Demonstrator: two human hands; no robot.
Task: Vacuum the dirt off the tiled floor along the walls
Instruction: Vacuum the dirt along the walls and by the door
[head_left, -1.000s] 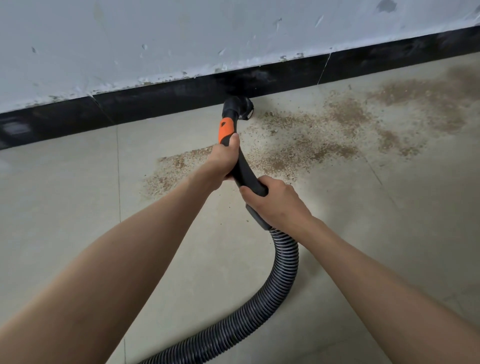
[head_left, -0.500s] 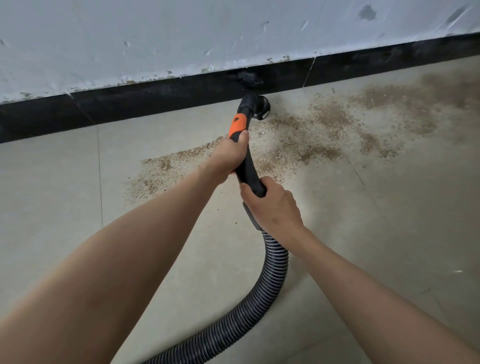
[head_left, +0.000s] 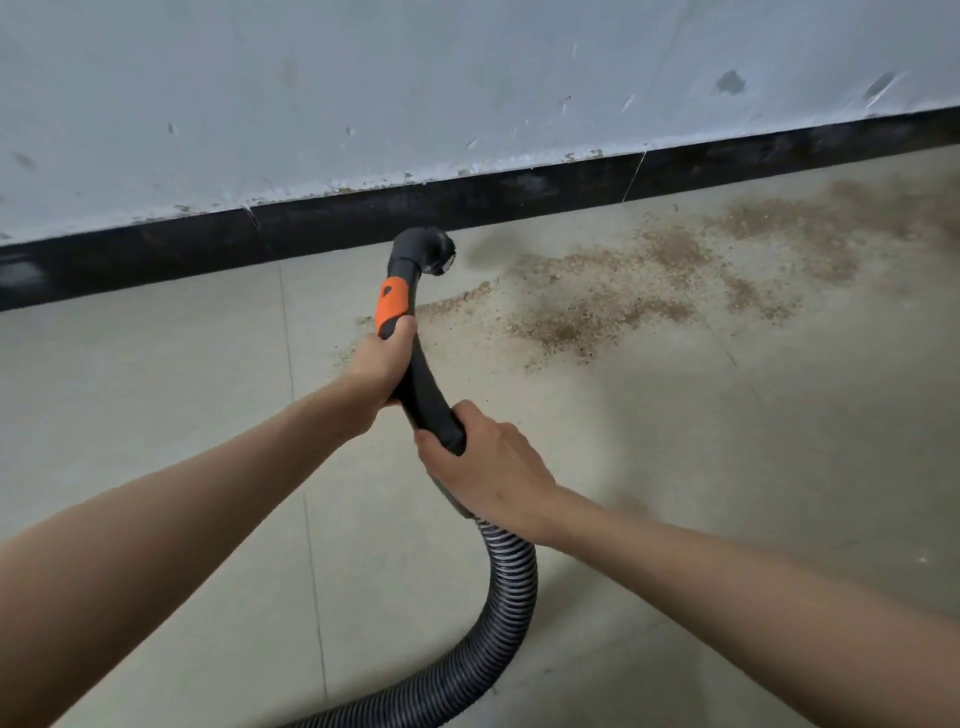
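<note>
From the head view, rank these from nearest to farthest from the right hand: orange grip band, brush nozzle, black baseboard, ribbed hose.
1. ribbed hose, emerging just below the right hand
2. orange grip band, up the handle, above the left hand
3. brush nozzle, at the handle's far tip
4. black baseboard, along the wall beyond the nozzle

The vacuum handle looks matt black plastic; its hose is ribbed. The floor tiles look smooth, the dirt grainy, the wall chipped.
</note>
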